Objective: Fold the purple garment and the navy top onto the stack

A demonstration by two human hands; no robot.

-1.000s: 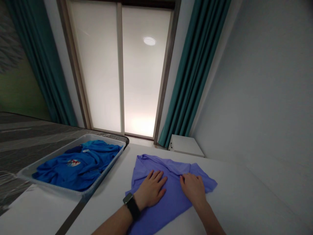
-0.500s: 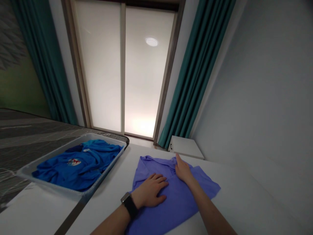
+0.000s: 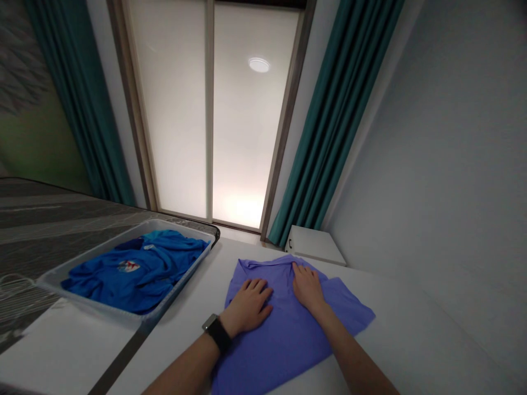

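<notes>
A lilac shirt (image 3: 284,340) lies spread on the white table (image 3: 411,351) in front of me. My left hand (image 3: 248,304), with a dark watch on its wrist, rests flat on the shirt's left part, fingers stretched out. My right hand (image 3: 307,286) lies flat beside it near the shirt's far edge, fingers extended and pressing the cloth. Neither hand holds anything.
A pale tray (image 3: 82,293) with bright blue clothes (image 3: 135,269) sits to the left, partly over a dark patterned bed. A small white cabinet (image 3: 315,246) stands beyond the table. Teal curtains frame a frosted sliding door; a grey wall runs along the right.
My right hand slid from the shirt's middle up to its far edge and then slightly left. My left hand moved a little forward. The shirt's top edge now lies smoother.
</notes>
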